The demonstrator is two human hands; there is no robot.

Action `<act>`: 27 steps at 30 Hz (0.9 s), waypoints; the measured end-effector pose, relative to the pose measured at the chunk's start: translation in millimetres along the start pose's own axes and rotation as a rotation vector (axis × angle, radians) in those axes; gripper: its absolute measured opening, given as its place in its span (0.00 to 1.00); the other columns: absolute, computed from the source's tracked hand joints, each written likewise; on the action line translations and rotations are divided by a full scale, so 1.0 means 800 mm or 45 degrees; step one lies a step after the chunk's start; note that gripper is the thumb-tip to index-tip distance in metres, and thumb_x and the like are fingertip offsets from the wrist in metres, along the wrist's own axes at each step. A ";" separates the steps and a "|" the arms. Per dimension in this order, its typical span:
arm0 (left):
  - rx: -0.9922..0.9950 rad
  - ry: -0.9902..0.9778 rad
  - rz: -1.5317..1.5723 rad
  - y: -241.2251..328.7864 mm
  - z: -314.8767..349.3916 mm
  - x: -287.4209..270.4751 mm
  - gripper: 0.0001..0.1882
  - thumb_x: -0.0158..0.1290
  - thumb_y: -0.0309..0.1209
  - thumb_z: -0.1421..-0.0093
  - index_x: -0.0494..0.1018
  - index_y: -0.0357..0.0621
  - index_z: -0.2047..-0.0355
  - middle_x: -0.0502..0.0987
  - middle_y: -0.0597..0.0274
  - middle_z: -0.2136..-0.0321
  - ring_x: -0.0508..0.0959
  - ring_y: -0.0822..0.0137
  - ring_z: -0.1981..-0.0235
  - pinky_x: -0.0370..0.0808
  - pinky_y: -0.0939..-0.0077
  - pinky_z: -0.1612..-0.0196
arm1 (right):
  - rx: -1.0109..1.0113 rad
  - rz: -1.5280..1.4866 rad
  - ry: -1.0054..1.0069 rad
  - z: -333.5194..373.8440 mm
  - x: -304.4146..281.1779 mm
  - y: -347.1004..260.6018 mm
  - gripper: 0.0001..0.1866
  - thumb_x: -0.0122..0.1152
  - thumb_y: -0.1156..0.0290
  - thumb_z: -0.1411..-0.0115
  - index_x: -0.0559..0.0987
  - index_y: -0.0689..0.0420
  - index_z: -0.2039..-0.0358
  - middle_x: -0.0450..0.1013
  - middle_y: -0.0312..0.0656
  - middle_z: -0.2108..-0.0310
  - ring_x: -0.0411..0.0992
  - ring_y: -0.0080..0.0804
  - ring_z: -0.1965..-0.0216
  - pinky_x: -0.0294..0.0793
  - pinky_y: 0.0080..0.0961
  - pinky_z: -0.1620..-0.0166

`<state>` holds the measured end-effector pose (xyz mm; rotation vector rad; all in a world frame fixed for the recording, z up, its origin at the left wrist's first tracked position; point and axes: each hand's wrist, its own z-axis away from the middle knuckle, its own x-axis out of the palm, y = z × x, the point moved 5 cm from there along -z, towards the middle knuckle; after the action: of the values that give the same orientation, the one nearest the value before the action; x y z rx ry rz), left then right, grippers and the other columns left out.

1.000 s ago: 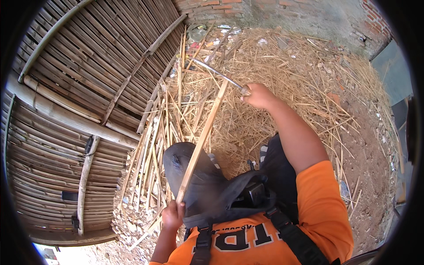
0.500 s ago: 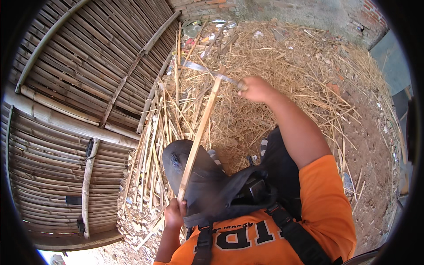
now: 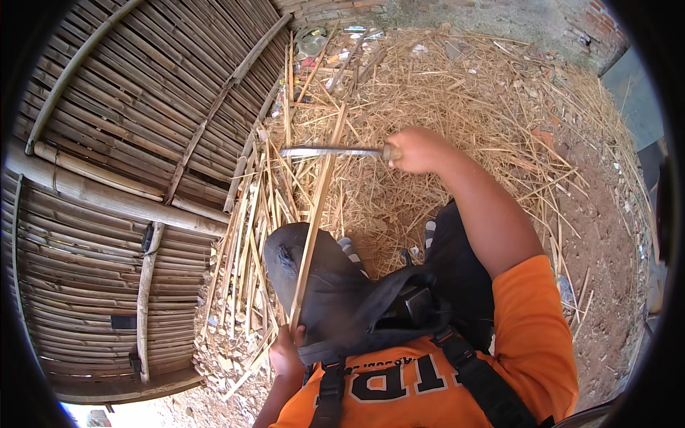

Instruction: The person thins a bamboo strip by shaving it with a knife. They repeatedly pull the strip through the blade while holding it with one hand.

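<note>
A long, pale bamboo strip (image 3: 315, 221) slants up and away from my lap, resting along my left thigh. Its near end is in my left hand (image 3: 287, 348), with the fingers closed round it. My right hand (image 3: 416, 150) grips the handle of a machete (image 3: 308, 151), whose blade points left. The blade lies across the strip a little below its far end and touches it. Whether the edge has sunk into the bamboo, I cannot tell.
Bamboo slat walling (image 3: 128, 93) rises on the left. Several split bamboo sticks (image 3: 239, 264) lie beside my left knee. Straw-like shavings (image 3: 442, 85) cover the ground ahead, up to a brick and plaster wall (image 3: 471, 16). Bare soil (image 3: 596, 264) shows at the right.
The machete has come down along the strip toward me, and its blade has swung level. The strip has turned slightly, its far end shifting left. My left hand keeps its grip.
</note>
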<state>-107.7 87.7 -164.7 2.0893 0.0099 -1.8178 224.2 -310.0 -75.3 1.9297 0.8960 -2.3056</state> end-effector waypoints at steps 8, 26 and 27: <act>0.000 -0.227 0.209 0.026 -0.007 -0.020 0.22 0.51 0.48 0.30 0.72 0.39 0.66 0.78 0.41 0.78 0.80 0.38 0.72 0.74 0.47 0.67 | -0.340 0.049 -0.285 0.017 0.050 -0.080 0.07 0.66 0.65 0.44 0.82 0.51 0.66 0.79 0.42 0.71 0.79 0.39 0.67 0.77 0.42 0.62; 0.009 -0.326 0.087 0.002 -0.018 0.009 0.23 0.44 0.47 0.28 0.69 0.38 0.67 0.76 0.34 0.77 0.77 0.29 0.70 0.71 0.40 0.67 | -0.244 -0.097 -0.406 -0.002 0.065 -0.066 0.12 0.65 0.66 0.37 0.80 0.58 0.56 0.80 0.44 0.63 0.79 0.36 0.60 0.80 0.39 0.53; -0.006 -0.347 0.067 0.005 -0.020 0.011 0.21 0.45 0.47 0.29 0.70 0.38 0.66 0.77 0.34 0.76 0.77 0.30 0.71 0.71 0.40 0.67 | -0.092 -0.178 -0.263 -0.011 0.049 -0.033 0.14 0.65 0.66 0.36 0.79 0.58 0.53 0.79 0.46 0.58 0.78 0.36 0.57 0.79 0.37 0.48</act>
<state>-89.9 86.6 -170.4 1.8045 -0.1098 -2.0510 213.1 -270.7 -100.4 1.6125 1.1050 -2.4525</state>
